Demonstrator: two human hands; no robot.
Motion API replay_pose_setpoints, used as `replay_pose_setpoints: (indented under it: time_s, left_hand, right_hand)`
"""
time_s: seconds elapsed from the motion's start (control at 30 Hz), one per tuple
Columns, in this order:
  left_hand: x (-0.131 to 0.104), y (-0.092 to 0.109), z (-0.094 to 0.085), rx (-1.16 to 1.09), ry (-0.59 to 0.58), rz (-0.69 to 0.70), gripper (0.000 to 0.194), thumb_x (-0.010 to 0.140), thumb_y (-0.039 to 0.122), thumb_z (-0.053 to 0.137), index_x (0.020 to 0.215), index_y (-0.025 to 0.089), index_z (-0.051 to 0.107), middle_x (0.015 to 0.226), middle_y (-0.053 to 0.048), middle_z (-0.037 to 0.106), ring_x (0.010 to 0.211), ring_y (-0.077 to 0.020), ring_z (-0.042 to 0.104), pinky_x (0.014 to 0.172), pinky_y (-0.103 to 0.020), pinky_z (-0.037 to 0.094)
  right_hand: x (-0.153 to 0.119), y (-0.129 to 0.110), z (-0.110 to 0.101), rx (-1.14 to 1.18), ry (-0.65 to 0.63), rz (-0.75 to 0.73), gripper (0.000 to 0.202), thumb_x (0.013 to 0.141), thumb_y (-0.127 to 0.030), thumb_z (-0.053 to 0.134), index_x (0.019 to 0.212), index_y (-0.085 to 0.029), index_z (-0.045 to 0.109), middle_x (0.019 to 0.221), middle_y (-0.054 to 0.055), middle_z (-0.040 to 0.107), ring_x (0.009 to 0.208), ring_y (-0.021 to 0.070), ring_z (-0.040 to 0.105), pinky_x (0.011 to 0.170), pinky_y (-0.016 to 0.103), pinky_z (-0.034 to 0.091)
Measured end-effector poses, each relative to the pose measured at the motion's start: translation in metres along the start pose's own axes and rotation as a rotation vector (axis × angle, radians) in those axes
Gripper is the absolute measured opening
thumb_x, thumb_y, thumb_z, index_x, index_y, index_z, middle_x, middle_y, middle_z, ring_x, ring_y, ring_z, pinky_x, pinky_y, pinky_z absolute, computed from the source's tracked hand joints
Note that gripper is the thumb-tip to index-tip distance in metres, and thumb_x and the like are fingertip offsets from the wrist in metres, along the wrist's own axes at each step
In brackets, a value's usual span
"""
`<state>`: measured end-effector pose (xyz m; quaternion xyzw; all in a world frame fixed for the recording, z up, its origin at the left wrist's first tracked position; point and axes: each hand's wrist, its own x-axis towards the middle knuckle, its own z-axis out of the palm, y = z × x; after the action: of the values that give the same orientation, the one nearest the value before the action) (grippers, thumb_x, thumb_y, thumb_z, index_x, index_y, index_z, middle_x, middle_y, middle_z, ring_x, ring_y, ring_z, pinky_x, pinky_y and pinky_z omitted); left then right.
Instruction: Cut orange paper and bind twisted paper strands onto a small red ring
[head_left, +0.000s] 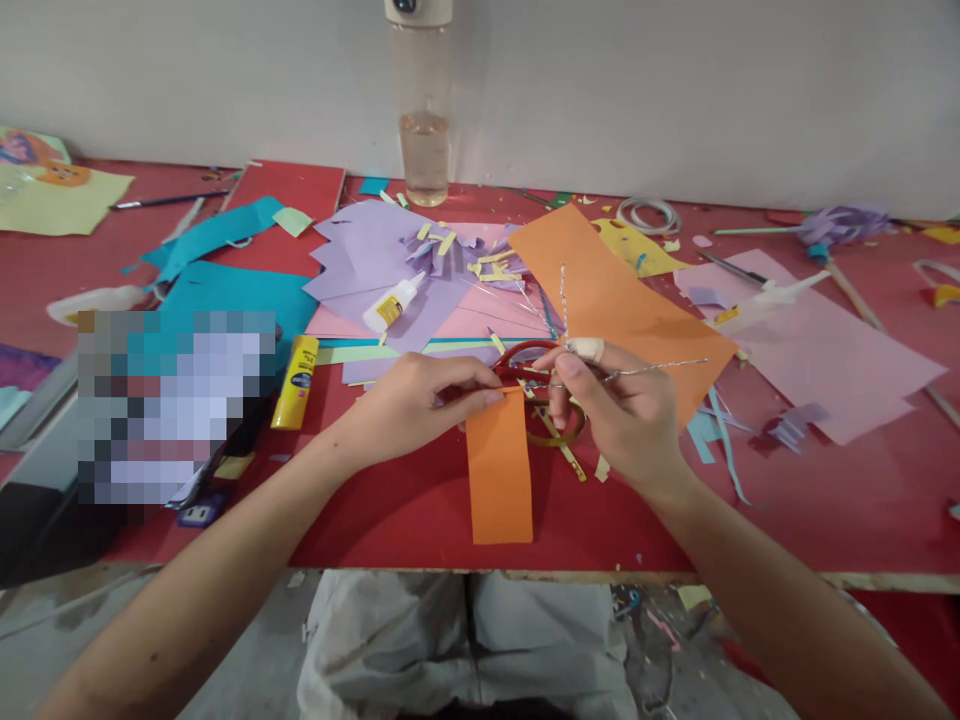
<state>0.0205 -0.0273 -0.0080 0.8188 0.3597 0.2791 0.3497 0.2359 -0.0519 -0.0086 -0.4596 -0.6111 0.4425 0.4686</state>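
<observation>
My left hand (424,405) pinches the top edge of an orange paper strip (500,475), which hangs down over the red table. In my right hand (619,400), thumb and fingers close on a thin twisted silvery string (660,368); one end sticks out right, another part rises above the fingers. The string seems to run toward the strip's top edge, though the fingers partly cover it. A finger of the right hand wears a bandage (586,348). Scissors with red handles (559,440) lie behind and between the hands, partly hidden.
Beyond the hands lie an orange sheet (630,305), purple paper (360,250) and a small glue bottle (391,304). A yellow glue stick (295,382) is beside my left forearm. A water bottle (424,120) stands by the wall. Pink paper (832,350) lies at right.
</observation>
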Motion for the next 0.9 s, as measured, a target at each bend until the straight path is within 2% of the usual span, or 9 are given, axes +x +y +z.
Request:
replay_pose_setpoints:
  time_s: [0.47, 0.73, 0.9]
  left_hand:
    - [0.0011, -0.0004, 0.0021, 0.055, -0.021, 0.000, 0.015, 0.093, 0.025, 0.056, 0.095, 0.017, 0.069, 0.083, 0.002, 0.072, 0.065, -0.0073, 0.060, 0.062, -0.018, 0.043]
    - [-0.0004, -0.0044, 0.0043, 0.091, -0.083, -0.009, 0.014, 0.092, 0.020, 0.058, 0.098, 0.018, 0.070, 0.085, 0.002, 0.074, 0.069, -0.0090, 0.065, 0.063, -0.018, 0.044]
    - [-0.0001, -0.0040, 0.0043, 0.076, -0.084, 0.000, 0.014, 0.092, 0.021, 0.057, 0.097, 0.018, 0.070, 0.087, 0.001, 0.075, 0.071, -0.0097, 0.066, 0.065, -0.018, 0.046]
  right_hand:
    - [-0.0007, -0.0002, -0.0008, -0.101, -0.032, -0.012, 0.021, 0.097, -0.034, 0.054, 0.092, -0.021, 0.068, 0.055, -0.005, 0.055, 0.046, 0.0061, 0.053, 0.044, 0.018, 0.044]
    - [-0.0025, 0.0016, 0.0016, -0.246, -0.147, -0.104, 0.019, 0.098, -0.031, 0.052, 0.090, -0.019, 0.064, 0.061, -0.004, 0.057, 0.051, 0.0059, 0.055, 0.047, 0.016, 0.047]
    - [-0.0028, -0.0003, 0.0017, -0.232, -0.123, -0.096, 0.019, 0.098, -0.031, 0.051, 0.092, -0.020, 0.065, 0.061, -0.004, 0.057, 0.050, 0.0064, 0.055, 0.048, 0.018, 0.047]
